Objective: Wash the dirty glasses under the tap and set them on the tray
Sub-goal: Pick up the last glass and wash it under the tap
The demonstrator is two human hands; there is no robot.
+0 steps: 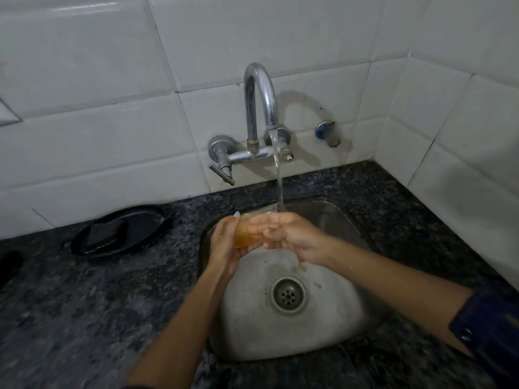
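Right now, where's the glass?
Head view, centre: the clear orange-tinted glass is held between the left hand and right hand, over the steel sink, under the tap's stream.

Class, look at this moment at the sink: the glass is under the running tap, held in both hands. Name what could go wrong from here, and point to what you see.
1. The glass is wet and held tilted between the left hand and right hand; it might slip and hit the steel sink.
2. The water stream lands at the rim and runs over the right hand, so it may splash onto the counter.
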